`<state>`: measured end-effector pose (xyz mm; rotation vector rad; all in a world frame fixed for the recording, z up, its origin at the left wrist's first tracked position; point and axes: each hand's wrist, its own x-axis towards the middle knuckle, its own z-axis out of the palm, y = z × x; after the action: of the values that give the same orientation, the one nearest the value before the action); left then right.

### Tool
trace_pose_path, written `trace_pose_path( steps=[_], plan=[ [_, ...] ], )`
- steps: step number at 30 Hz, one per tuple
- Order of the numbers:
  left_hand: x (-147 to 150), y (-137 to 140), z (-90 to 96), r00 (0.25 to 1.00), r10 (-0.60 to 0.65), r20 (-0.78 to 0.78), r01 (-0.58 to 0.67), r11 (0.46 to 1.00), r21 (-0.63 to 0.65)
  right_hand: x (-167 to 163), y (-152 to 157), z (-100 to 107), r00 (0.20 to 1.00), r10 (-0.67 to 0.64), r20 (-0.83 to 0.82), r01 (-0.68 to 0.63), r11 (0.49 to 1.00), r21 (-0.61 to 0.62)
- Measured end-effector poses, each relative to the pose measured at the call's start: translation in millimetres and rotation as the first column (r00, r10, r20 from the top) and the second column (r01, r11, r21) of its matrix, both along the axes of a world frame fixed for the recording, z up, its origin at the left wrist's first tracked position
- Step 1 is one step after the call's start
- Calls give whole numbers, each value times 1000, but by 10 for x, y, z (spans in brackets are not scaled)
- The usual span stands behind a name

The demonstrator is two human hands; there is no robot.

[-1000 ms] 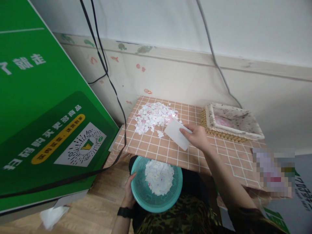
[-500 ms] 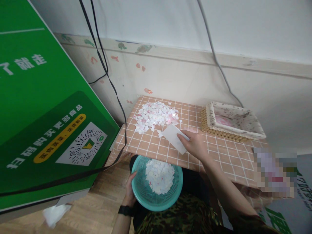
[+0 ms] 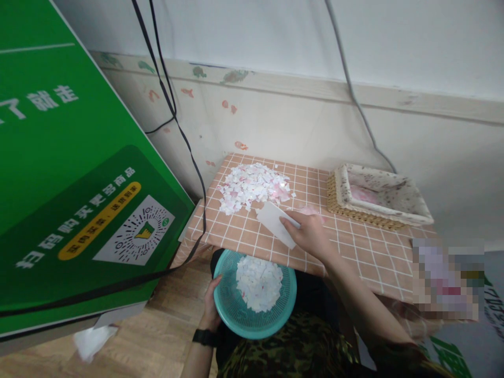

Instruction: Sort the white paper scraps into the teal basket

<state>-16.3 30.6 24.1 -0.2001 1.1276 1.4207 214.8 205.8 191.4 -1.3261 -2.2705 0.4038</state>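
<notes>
In my right hand is a flat white scraper card, pinched between thumb and fingers and slanted over the tabletop. Its far edge lies close to a heap of small white and pinkish paper scraps. My left hand grips the left rim of a round teal plastic colander, held over my lap just below the table's front edge. White paper scraps are piled inside that colander.
A brown checked cloth covers the table. On its right stands a fabric-lined wicker basket with pinkish material inside. To the left rises a green printed panel, with a black strap hanging before it. A white bag lies on the floor.
My right hand has moved slightly left with the white card, towards the scraps. The left hand still holds the colander in about the same place.
</notes>
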Motion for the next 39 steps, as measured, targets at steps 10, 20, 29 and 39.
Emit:
trace_pose_path(
  steps=[10, 20, 29, 39],
  plan=[
    [-26, -17, -75, 999, -29, 21, 30, 1000, -6, 183, -30, 253, 997, 15, 82, -13, 1000, -25],
    [-21, -20, -19, 997, -34, 72, 35, 999, -9, 244, -175, 141, 990, -121, 74, 127, 989, -80],
    [-17, -2, -24, 998, -22, 62, 23, 1000, -12, 136, -306, 85, 974, -208, -89, 201, 976, -84],
    [-20, 3, 13, 1000, -2, 17, 3, 998, -55, 361, -380, 41, 941, -338, -8, 337, 940, -58]
  ],
)
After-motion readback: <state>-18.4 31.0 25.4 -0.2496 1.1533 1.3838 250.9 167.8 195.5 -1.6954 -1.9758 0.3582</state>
